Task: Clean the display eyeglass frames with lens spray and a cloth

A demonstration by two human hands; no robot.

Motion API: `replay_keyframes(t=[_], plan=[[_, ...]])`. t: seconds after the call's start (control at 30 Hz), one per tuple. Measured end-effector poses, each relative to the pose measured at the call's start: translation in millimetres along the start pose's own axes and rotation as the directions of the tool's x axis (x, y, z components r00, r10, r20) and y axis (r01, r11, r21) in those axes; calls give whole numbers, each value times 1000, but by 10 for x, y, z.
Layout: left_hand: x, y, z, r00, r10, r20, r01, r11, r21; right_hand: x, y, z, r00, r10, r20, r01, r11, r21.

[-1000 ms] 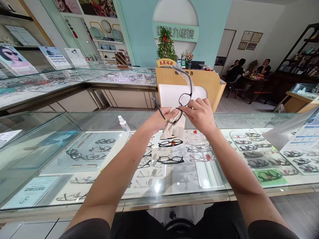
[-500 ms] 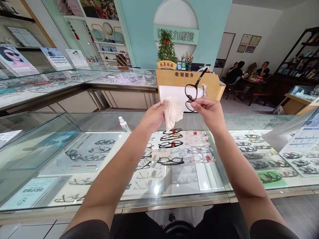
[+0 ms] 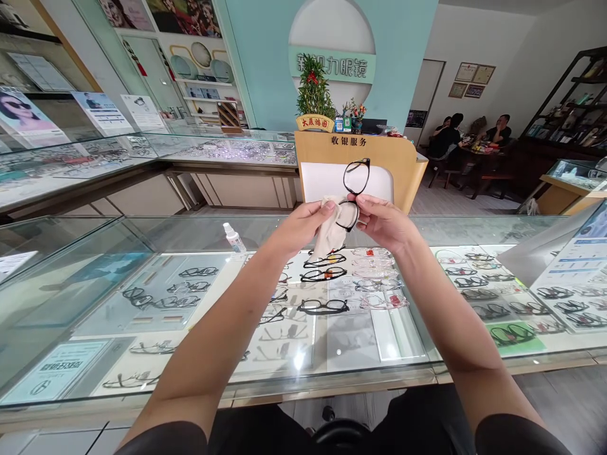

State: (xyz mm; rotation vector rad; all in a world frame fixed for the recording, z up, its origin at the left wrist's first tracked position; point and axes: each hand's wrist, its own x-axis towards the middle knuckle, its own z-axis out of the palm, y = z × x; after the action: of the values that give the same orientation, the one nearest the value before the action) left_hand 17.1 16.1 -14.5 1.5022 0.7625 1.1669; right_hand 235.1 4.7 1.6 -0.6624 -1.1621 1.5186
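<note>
Black-framed glasses (image 3: 356, 177) are upright on end above the glass counter, one lens above the other. My right hand (image 3: 385, 221) pinches them near the bridge. My left hand (image 3: 303, 224) is closed on a pale cloth (image 3: 328, 237), which hangs down and touches the lower lens on its left side. Below the hands, rows of glasses (image 3: 324, 274) lie on the counter, some with red or yellow tags. A white spray bottle (image 3: 234, 239) stands to the left of my left hand.
The glass display counter (image 3: 265, 379) spans the front, with more glasses at left and right. Beyond it stands a wooden cashier desk (image 3: 408, 167) with a plant (image 3: 313, 91). At the far right, several people sit at a table (image 3: 478, 150).
The glasses have turned and moved down and left, and my right hand has rotated with them. The cloth in my left hand now meets the lower lens; before, they were apart.
</note>
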Motion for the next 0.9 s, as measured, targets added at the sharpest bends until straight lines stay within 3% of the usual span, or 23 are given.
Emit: replay_keyframes(t=[0.17, 0.57, 0.9], plan=[[-37, 50, 66, 999, -36, 30, 34, 997, 76, 8, 43, 44, 999, 27, -27, -26, 999, 35], [-47, -51, 276, 995, 30, -98, -30, 1000, 2, 4, 156, 162, 996, -39, -75, 39, 999, 7], [-37, -45, 230, 997, 50, 52, -53, 997, 55, 15, 88, 100, 998, -13, -55, 17, 997, 80]])
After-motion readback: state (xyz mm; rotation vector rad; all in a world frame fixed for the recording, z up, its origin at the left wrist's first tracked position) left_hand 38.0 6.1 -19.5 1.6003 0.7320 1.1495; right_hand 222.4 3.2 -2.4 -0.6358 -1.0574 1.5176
